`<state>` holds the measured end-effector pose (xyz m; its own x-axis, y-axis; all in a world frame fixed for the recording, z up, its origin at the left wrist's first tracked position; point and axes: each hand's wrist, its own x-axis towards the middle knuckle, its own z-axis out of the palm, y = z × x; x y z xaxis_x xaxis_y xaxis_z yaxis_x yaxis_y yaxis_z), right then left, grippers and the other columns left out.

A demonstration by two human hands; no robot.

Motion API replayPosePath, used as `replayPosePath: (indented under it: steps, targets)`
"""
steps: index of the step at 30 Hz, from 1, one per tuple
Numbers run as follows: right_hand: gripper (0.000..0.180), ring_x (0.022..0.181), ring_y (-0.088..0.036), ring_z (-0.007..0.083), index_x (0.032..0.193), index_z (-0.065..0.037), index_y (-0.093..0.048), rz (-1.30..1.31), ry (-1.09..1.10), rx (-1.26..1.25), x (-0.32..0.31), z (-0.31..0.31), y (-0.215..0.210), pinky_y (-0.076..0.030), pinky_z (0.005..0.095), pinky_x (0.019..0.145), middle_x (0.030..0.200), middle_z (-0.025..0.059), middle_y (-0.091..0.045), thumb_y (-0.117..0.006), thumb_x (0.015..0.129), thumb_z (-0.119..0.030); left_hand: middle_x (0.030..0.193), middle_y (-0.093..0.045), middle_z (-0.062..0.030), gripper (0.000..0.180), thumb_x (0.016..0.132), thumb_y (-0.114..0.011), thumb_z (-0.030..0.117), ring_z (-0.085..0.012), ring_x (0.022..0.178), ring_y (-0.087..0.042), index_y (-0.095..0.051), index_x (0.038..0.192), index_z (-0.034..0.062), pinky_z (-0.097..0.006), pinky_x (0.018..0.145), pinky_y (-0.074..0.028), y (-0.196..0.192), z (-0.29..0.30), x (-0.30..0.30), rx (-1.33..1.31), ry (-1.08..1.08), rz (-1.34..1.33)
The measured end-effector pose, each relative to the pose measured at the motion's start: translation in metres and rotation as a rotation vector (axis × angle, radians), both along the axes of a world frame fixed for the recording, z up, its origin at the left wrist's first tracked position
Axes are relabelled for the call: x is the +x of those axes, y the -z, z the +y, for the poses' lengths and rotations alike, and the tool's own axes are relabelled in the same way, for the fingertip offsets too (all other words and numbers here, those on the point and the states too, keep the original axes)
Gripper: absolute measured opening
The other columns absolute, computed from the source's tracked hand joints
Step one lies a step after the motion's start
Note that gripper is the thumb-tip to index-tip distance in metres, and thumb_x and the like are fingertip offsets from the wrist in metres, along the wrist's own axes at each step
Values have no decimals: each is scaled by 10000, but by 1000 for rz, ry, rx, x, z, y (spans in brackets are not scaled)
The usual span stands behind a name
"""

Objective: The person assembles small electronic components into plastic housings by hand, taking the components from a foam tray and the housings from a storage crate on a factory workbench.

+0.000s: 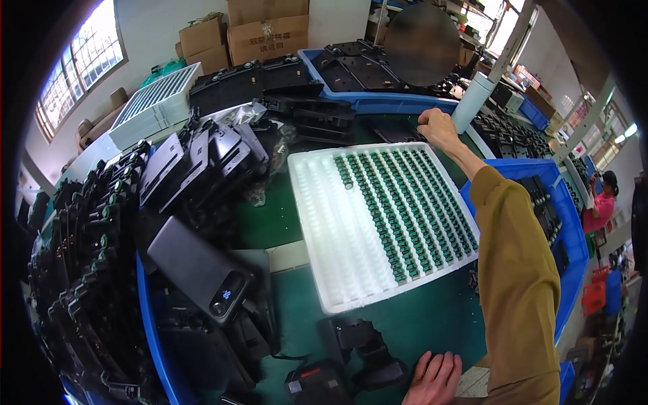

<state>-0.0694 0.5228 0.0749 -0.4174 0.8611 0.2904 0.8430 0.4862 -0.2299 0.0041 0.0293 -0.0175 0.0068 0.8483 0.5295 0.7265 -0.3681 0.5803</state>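
My right hand point(437, 128) reaches far across the green table, beyond the tray's far corner. Its fingers are curled together, and what they hold, if anything, is hidden; a pale cylinder point(472, 102) stands just right of it. A white foam tray point(324, 236) lies in the middle, with rows of small green-and-dark parts point(412, 209) on its right side and bare slots on its left. At the near table edge rests my left hand point(435, 379), fingers lying on the surface, nothing seen in them. Left of that hand is a black power tool point(358, 351), apparently a cordless driver.
A dark grey power bank with a lit display point(199, 270) sits at left over black parts. Stacked black housings point(88, 270) crowd the far left. Blue bins point(570, 250) hold black pieces at right and back. A person in pink point(599, 206) is at the far right.
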Motion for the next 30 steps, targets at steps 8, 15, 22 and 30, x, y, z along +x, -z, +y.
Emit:
replayPosePath:
  steps: [8, 15, 22, 30]
  targets:
    - [394, 1093, -654, 407, 1067, 13, -693, 183, 251, -152, -5, 23, 40, -507, 468, 936, 1122, 247, -688, -725, 805, -280, 1211, -575, -224, 477, 785, -609, 162, -373, 1150, -527, -599, 1214, -47, -548, 1093, -352, -9, -3, -2, -87, 8, -37]
    - [379, 900, -693, 292, 1003, 83, -688, 387, 420, -383, -8, 56, 59, -552, 425, 757, 1031, 194, -710, -817, 773, -189, 1227, -563, -227, 510, 797, -616, 191, -376, 1152, -522, -576, 1245, -51, -553, 1106, -333, -10, -1, -1, -122, 31, -25]
    - [419, 994, -693, 325, 1021, 114, -692, 870, 507, -633, -7, 80, 70, -542, 378, 902, 1129, 245, -688, -866, 688, -72, 1222, -565, -222, 498, 802, -636, 188, -369, 1141, -526, -583, 1240, -43, -558, 1097, -342, -12, 1, 0, -145, 36, -70]
    - [248, 917, -683, 338, 938, 51, -725, 762, 645, -314, -32, 21, 35, -596, 464, 782, 1059, 183, -701, -813, 707, 66, 1203, -568, -215, 476, 794, -640, 178, -368, 1125, -533, -600, 1216, -39, -560, 1086, -354, -15, 0, -3, -141, 11, -86]
